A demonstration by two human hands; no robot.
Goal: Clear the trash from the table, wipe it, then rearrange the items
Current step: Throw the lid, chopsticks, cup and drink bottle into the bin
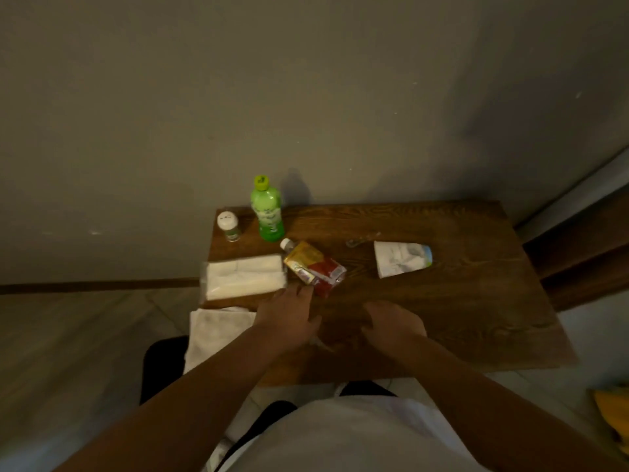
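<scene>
Trash lies scattered over the dark brown wooden table (442,301), which stands against a grey wall. A white paper cup with a pale print and a green base (400,258) lies tipped on its side toward the right half of the top, its mouth facing left; whether anything is in it cannot be told. Near the middle, a yellow and red drink pouch with a white screw cap (313,269) lies flat, cap pointing to the far left corner. Just beyond the cup a small clear scrap of wrapper (362,239) rests on the wood.

At the far left corner a green plastic bottle with a yellow-green cap (267,209) stands upright, capped, holding pale green liquid. Beside it, right at the corner, stands a small jar with a white lid (229,226), closed. Along the left edge lies a clear plastic pack of white tissues (243,275), partly overhanging. A white cloth (218,332) hangs at the near left corner.

The left hand (289,318) is spread flat, fingers apart, fingertips touching the near end of the pouch. The right hand (391,327) hovers over the near middle of the table, fingers loosely curled and holding nothing.
</scene>
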